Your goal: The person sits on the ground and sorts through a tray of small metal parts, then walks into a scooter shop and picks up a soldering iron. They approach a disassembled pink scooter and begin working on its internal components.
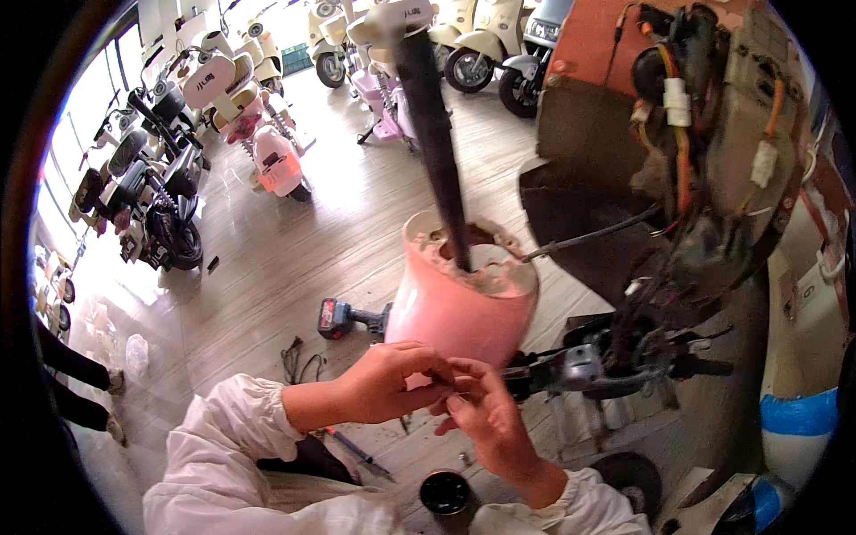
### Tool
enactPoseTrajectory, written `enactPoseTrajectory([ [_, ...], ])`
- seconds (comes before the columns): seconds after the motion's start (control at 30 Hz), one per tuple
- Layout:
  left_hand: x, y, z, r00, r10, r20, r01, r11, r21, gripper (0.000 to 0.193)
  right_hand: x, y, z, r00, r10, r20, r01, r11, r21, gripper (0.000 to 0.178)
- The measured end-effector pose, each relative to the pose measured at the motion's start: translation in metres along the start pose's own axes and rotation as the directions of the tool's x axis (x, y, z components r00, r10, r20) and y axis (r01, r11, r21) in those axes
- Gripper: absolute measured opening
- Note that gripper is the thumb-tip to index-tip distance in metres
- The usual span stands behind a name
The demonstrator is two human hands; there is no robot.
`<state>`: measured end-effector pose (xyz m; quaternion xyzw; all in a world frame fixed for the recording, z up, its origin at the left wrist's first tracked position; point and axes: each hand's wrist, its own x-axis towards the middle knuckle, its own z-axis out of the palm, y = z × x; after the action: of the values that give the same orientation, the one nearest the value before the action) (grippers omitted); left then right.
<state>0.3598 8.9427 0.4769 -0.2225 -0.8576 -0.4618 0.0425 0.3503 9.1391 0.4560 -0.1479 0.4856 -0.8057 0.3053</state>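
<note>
My left hand point(383, 385) and my right hand point(489, 419) meet fingertip to fingertip in the middle of the view. Both pinch with curled fingers, and whatever sits between them is too small or hidden to name. Just beyond my hands stands a glossy pink scooter fender or cowl point(459, 312), its top edge dirty and rough. A dark metal tube point(432, 134) rises out of its opening. Close by on the right, a dismantled handlebar assembly point(588, 366) with levers and cables hangs low beside the fender.
On the floor lie a cordless power tool point(352, 318), a screwdriver point(361, 453) and thin black cables point(299, 361). A round black container point(444, 492) is near me. An orange-red panel point(593, 98) with wiring looms at right. Several scooters point(276, 160) stand behind; a person's legs point(76, 379) show left.
</note>
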Motion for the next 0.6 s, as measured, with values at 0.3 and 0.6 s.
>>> enactPoseTrajectory([
  [0.3,0.014,-0.001,0.011,0.886,-0.388,-0.254,0.275,0.881,-0.385,0.024,0.011,-0.045,-0.025,0.982,0.130,-0.139,-0.093,0.965,0.244,0.017],
  [0.6,0.018,-0.035,-0.019,0.739,-0.429,-0.519,0.362,0.903,-0.230,0.063,0.116,-0.105,0.018,0.768,-0.626,0.138,0.408,0.311,-0.858,0.063],
])
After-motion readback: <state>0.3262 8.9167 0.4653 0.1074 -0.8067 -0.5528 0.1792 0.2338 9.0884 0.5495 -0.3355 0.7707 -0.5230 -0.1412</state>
